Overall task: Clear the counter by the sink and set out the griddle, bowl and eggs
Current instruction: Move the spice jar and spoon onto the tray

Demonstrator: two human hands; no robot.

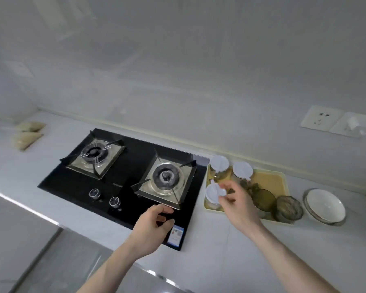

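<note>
My left hand (151, 226) hovers loosely curled and empty over the front edge of the black glass two-burner gas hob (123, 182), and my right hand (239, 203) hangs relaxed, holding nothing, above the pale yellow plastic tray (268, 179) of white-lidded seasoning jars (219, 163) and dark green glass cups (288, 208). The white ceramic bowl inside a clear glass one (325, 205) sits on the white counter (262, 246) just right of the tray; I see no griddle or eggs. I judge the bowl stiff, smooth, breakable and moderately heavy, best gripped by its rim with fingers beneath.
</note>
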